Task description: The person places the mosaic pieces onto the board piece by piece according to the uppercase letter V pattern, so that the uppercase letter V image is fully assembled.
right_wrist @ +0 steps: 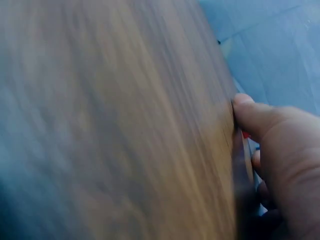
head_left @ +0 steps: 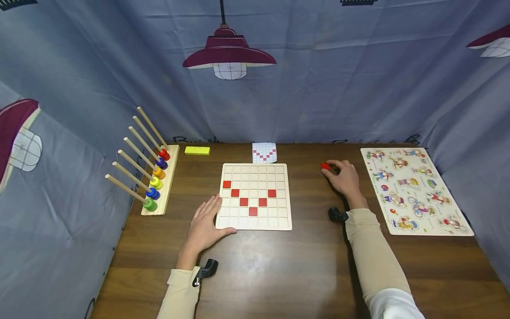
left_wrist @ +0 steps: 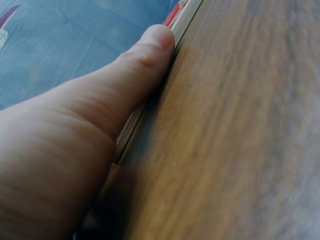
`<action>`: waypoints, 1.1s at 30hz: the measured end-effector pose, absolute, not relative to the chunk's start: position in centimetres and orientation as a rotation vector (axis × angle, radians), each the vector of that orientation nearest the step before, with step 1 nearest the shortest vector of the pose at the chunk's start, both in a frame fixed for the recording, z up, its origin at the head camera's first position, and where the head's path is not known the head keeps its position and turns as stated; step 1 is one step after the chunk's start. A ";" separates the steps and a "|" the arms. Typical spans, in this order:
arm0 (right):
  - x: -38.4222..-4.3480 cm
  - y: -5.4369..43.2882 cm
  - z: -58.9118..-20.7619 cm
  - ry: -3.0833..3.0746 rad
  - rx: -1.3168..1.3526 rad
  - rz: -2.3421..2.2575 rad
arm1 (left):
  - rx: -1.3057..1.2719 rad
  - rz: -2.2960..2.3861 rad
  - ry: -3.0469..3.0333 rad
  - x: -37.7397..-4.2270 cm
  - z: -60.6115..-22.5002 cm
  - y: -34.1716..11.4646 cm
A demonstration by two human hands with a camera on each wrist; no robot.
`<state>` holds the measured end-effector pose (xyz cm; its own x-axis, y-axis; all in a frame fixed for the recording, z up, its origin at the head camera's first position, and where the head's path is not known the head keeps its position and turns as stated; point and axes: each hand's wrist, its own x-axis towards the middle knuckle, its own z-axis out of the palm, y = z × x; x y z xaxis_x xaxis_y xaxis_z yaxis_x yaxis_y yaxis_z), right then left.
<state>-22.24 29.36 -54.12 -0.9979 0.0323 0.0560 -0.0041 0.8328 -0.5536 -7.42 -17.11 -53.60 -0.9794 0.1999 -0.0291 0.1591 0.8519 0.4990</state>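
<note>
A pale wooden grid board (head_left: 280, 221) lies mid-table, with several red square tiles (head_left: 253, 212) set in a V whose left arm reaches one row higher than its right. Along the board's left edge my left hand (head_left: 205, 228) rests with straight fingers, its thumb at the near edge. To the right of the board, my right hand (head_left: 344, 179) pinches a red tile (head_left: 325, 166) between thumb and fingers. Whether one tile or a small stack is there, I cannot tell. Only a sliver of red shows behind the thumb in the right wrist view.
Behind the board stands a small pattern card (head_left: 264, 153) with a V. A yellow block (head_left: 197, 150) lies farther left, near a peg rack (head_left: 172, 164) with coloured rings. At right is a picture puzzle board (head_left: 422, 190). Blue curtain (head_left: 311, 97) surrounds the table.
</note>
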 end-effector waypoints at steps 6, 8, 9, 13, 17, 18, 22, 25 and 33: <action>-21.8 29.3 -54.2 -2.935 0.001 0.915 | 0.275 0.786 2.947 -7.2 -53.7 -17.2; -21.9 29.4 -54.1 -2.939 0.022 0.924 | 0.277 0.788 2.952 -7.2 -53.6 -17.3; -21.9 29.4 -54.1 -2.939 0.031 0.929 | 0.274 0.787 2.953 -7.2 -53.6 -17.4; -21.9 29.6 -54.3 -2.905 0.039 0.909 | 0.288 0.785 2.955 -7.3 -53.5 -17.3; -21.7 29.7 -54.6 -2.877 0.062 0.831 | 0.293 0.784 2.953 -7.3 -53.5 -17.1; -21.6 29.8 -54.7 -2.865 0.072 0.813 | 0.294 0.788 2.951 -7.3 -53.4 -17.1; -21.2 29.6 -54.7 -2.825 0.116 0.792 | 0.297 0.779 2.955 -7.3 -53.6 -17.1; -20.7 29.4 -54.6 -2.798 0.143 0.825 | 0.304 0.785 2.955 -7.2 -53.7 -17.1; -18.1 27.3 -54.1 -2.775 0.316 0.973 | 0.301 0.808 2.948 -7.1 -53.7 -17.1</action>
<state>-18.11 27.27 -54.06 -0.9605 -0.1388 0.2413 -0.2591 0.7628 -0.5924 -7.07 -17.08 -53.75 -0.9784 0.2060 -0.0157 0.1693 0.8427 0.5111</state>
